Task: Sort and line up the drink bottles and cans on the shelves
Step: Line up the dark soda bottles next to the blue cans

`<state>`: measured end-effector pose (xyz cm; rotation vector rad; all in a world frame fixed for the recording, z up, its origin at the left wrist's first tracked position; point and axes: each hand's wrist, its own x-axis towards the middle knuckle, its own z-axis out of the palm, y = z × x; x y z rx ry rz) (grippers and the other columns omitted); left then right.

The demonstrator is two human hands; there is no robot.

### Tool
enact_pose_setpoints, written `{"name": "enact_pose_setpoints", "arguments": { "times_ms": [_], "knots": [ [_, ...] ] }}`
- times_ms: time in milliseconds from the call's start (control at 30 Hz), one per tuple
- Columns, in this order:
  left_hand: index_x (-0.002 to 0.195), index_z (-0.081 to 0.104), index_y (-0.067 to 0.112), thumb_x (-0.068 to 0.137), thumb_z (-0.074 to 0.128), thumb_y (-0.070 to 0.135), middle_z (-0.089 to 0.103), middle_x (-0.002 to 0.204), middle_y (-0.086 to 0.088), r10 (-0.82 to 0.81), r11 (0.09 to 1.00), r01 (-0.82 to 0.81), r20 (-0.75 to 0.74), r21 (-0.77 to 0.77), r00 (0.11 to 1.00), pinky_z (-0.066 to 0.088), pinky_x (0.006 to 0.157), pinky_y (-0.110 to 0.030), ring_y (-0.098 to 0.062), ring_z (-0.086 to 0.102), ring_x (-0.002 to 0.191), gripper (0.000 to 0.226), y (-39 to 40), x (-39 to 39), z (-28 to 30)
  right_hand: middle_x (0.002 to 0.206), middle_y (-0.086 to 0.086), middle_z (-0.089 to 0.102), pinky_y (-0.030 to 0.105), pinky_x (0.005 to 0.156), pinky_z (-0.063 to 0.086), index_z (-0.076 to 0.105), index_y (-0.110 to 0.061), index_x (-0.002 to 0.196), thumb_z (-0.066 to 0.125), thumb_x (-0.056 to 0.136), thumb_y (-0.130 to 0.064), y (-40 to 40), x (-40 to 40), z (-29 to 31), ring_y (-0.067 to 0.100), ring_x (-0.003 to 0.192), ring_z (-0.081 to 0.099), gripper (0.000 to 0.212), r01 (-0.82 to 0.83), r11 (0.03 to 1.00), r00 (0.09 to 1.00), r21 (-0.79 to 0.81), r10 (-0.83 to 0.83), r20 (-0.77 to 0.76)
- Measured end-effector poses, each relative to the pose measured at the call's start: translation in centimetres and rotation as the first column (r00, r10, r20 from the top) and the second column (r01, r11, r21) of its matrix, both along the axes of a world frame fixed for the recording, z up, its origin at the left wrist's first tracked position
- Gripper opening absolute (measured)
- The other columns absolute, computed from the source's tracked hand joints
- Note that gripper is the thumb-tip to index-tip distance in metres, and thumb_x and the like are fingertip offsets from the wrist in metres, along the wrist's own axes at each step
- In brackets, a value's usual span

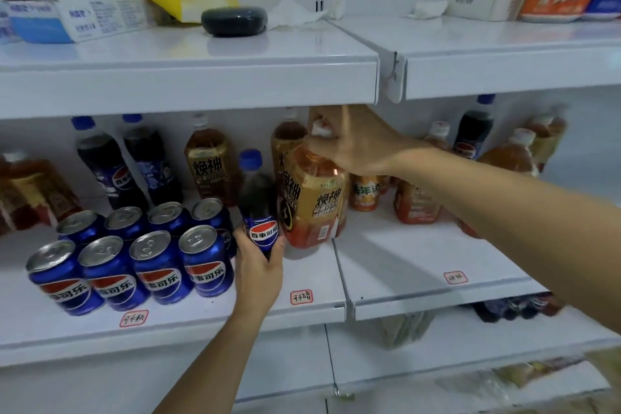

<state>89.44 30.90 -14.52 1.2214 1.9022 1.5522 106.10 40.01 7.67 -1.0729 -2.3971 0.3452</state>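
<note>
- Currently left hand [258,265] grips cola bottle [258,208] low at its label.
- Right hand [349,144] pinches tea bottle [316,205] neck; probably heavy, slick, so support its base.

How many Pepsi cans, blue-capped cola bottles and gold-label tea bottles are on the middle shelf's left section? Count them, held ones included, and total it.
Pepsi cans: 8
Blue-capped cola bottles: 3, one held by the left hand
Gold-label tea bottles: 3, one held by the right hand
Total: 14

Bare shelf [420,255] right; cans [134,255] crowd left.
</note>
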Motion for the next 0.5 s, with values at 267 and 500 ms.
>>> {"name": "enact_pose_setpoints", "arguments": {
  "times_ms": [267,500],
  "knots": [
    [0.147,0.033,0.015,0.089,0.078,0.019,0.052,0.135,-0.002,-0.081,0.997,0.082,0.089,-0.007,0.993,0.044,0.092,-0.034,-0.020,0.055,0.114,0.073,2.1,-0.2,0.5,0.074,-0.009,0.054,0.024,0.059,0.037,0.049,-0.025,0.078,0.058,0.096,-0.030,-3.1,8.5,1.8,0.007,0.067,0.052,0.021,0.228,0.971,0.973,-0.078,-0.225,0.050],
    [0.147,0.035,0.018,0.087,0.080,0.018,0.054,0.140,-0.011,-0.128,0.992,0.129,0.112,0.001,0.985,0.045,0.094,-0.037,-0.020,0.054,0.115,0.075,2.5,-0.5,0.2,0.080,0.001,0.062,0.029,0.058,0.050,0.054,-0.018,0.091,0.060,0.095,-0.036,0.0,14.6,-2.2,0.018,0.071,0.063,0.020,0.525,0.851,0.843,-0.022,-0.516,0.153]
  ]
}}
